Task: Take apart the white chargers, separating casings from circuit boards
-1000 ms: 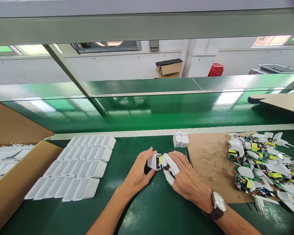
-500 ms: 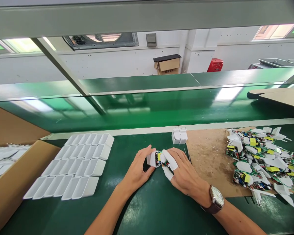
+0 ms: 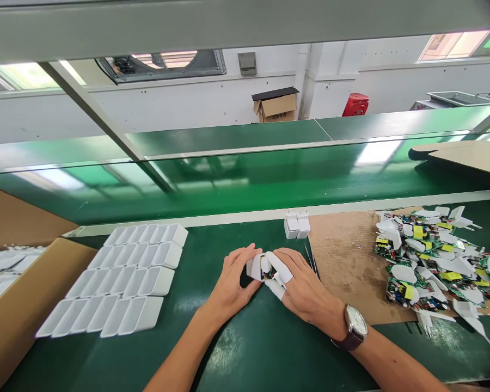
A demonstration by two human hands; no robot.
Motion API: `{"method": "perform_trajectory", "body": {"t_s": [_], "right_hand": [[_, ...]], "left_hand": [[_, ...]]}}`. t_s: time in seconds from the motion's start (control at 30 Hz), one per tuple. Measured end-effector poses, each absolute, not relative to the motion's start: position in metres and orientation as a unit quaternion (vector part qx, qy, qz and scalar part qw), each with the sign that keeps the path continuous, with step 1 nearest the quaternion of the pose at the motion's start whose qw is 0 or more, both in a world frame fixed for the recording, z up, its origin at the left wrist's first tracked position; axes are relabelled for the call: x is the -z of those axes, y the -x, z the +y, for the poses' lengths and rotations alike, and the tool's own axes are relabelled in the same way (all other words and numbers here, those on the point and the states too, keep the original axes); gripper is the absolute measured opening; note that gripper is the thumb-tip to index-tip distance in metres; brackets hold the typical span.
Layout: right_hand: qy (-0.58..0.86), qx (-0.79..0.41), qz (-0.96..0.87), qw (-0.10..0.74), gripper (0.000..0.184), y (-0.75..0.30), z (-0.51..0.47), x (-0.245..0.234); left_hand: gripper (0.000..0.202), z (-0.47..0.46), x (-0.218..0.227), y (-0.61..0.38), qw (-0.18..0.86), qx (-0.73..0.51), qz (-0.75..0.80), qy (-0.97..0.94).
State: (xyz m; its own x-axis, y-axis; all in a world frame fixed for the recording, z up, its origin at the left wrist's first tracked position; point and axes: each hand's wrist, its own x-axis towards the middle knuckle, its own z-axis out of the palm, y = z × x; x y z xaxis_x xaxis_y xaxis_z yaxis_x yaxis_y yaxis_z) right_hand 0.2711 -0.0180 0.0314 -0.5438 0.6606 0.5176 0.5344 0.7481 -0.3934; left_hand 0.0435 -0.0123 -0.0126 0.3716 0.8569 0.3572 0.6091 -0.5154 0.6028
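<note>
My left hand (image 3: 232, 283) grips a small white charger shell (image 3: 255, 267) at the middle of the green bench. My right hand (image 3: 300, 286), with white finger cots on two fingers and a watch at the wrist, pinches a circuit board (image 3: 265, 267) with a yellow part. The board sits partly inside the shell's open end. Both hands rest low on the mat, touching each other around the piece.
Rows of empty white shells (image 3: 126, 280) lie to the left beside an open cardboard box (image 3: 20, 305). Two assembled white chargers (image 3: 297, 225) stand just beyond my hands. A cardboard sheet (image 3: 343, 261) at right carries a heap of circuit boards and plug covers (image 3: 433, 261). A conveyor (image 3: 245, 179) runs behind.
The board has gone further into the shell, and my hands have closed in together. The view has shifted slightly down and left.
</note>
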Motion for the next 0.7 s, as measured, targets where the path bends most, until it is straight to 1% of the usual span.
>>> {"method": "perform_trajectory", "body": {"t_s": [0.07,0.13,0.17,0.23,0.3,0.37,0.47,0.53,0.6,0.7], "right_hand": [[0.344,-0.121,-0.865,0.346,0.062,-0.271,-0.018,-0.027],[0.363,-0.164,-0.836,0.377,0.061,-0.270,-0.017,-0.021],[0.374,-0.187,-0.817,0.398,0.057,-0.270,-0.016,-0.018],[0.382,-0.220,-0.786,0.434,0.043,-0.271,-0.014,-0.012],[0.377,-0.226,-0.782,0.441,0.035,-0.271,-0.012,-0.009],[0.361,-0.211,-0.809,0.412,0.036,-0.270,-0.010,-0.006],[0.326,-0.188,-0.855,0.357,0.046,-0.268,-0.006,-0.004],[0.298,-0.178,-0.874,0.340,0.048,-0.265,-0.003,-0.004],[0.285,-0.170,-0.885,0.328,0.045,-0.263,0.000,-0.003],[0.283,-0.141,-0.898,0.307,0.038,-0.262,0.004,0.001]], "left_hand": [[0.080,-0.013,0.014,-0.044,0.223,-0.335,0.438,-0.804],[0.081,-0.014,0.016,-0.043,0.264,-0.345,0.429,-0.792],[0.079,-0.014,0.016,-0.043,0.285,-0.352,0.428,-0.782],[0.074,-0.013,0.017,-0.041,0.333,-0.368,0.426,-0.757],[0.070,-0.012,0.015,-0.041,0.380,-0.387,0.420,-0.728],[0.066,-0.011,0.013,-0.041,0.420,-0.406,0.412,-0.699],[0.057,-0.011,0.010,-0.042,0.479,-0.427,0.396,-0.657],[0.052,-0.011,0.011,-0.043,0.510,-0.421,0.401,-0.634],[0.054,-0.012,0.012,-0.044,0.526,-0.406,0.418,-0.620],[0.067,-0.013,0.015,-0.044,0.532,-0.393,0.426,-0.617]]}}
